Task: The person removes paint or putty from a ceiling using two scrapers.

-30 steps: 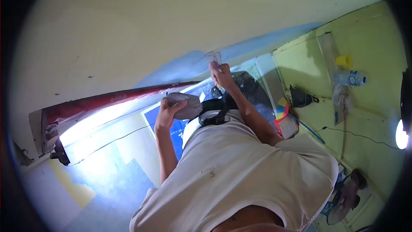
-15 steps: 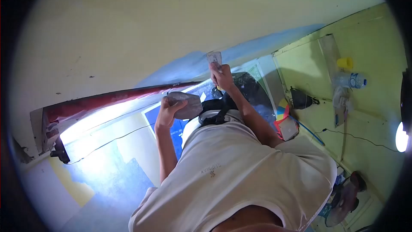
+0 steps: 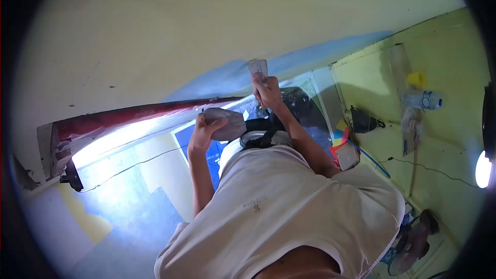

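Note:
In the head view my right hand [image 3: 266, 93] is closed round a putty knife [image 3: 258, 66], its wide blade pointing up at the pale wall [image 3: 206, 31]. The blade edge overlaps the border of a light blue patch [image 3: 305, 59] on that wall. Lower and to the left, my left hand [image 3: 202, 132] grips a grey, flat plate with a rounded edge [image 3: 227, 124], thumb across its face. Some of the fingers are hidden behind the plate.
A long red strip [image 3: 124, 119] runs along the wall's lower edge, with bright light beneath. At the right, a plastic bottle [image 3: 422, 99], a yellow cup [image 3: 416, 79] and a black bag [image 3: 362, 120] are by the yellow-green wall. A dark cable [image 3: 137, 168] crosses the left side.
Both hands keep their grips and hardly move. The view has shifted slightly; the putty knife stays at the edge of the blue patch.

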`<state>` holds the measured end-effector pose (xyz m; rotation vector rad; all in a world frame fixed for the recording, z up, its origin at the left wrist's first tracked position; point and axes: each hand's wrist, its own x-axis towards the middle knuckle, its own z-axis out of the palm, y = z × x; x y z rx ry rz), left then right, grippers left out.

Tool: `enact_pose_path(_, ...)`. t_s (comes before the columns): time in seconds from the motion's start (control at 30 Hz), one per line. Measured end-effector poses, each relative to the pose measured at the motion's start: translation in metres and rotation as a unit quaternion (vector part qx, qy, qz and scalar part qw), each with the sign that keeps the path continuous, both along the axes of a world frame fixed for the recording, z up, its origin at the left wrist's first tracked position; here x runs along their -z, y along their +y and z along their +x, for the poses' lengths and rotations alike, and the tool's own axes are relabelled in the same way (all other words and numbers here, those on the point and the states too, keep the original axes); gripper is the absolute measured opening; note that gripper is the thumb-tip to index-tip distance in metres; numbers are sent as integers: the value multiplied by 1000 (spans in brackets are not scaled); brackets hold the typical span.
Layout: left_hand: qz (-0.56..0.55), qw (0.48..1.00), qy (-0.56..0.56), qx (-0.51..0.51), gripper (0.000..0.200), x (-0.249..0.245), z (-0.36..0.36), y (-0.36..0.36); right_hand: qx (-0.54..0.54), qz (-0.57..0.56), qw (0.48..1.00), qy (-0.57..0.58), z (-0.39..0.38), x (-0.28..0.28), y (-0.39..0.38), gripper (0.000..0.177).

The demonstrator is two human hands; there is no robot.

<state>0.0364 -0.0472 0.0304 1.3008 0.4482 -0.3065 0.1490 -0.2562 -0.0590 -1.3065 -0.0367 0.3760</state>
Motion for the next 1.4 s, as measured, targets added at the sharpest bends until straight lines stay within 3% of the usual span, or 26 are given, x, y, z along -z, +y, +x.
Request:
enact_pose_path(0.13,-17,1000,14,0,22,4,-1,2,11,9,999,47,-5,-13,5,60)
enact_pose_path(0.3,-21,1000,-1,-22,20,-2,-1,-6,1,47,999,12,1,-31,9,56)
enact_pose_path(0.37,-13,1000,4,1,21,2,-2,-5,2,33,999,3,-2,-2,6,54)
enact_pose_path(0.53,-16,1000,11,-15,20,0,-3,-6,6,49,999,15,0,-39,9,60)
enact_pose_path(0.67,-25,1000,-1,-3,18,-3,-5,-8,-7,3,1000,-6,-2,-2,-1,64)
enact_pose_path(0.8,-1,999,17,-27,20,4,-4,-10,4,25,999,-46,4,-32,9,64)
enact_pose_path(0.93,-20,1000,-5,-17,21,-1,-7,-11,3,48,999,4,-1,-23,3,52)
enact_pose_path(1.03,-7,1000,10,-16,22,4,-7,-10,7,71,997,-27,3,-35,11,53)
enact_pose_path(1.13,-19,1000,-4,-16,24,3,-7,-9,14,42,999,24,1,-19,12,54)
enact_pose_path(1.27,-9,999,13,-33,26,7,-8,-10,3,50,998,-25,5,-34,15,57)
enact_pose_path(1.4,5,998,1,-55,22,-12,-7,-19,4,38,999,5,0,-26,7,58)
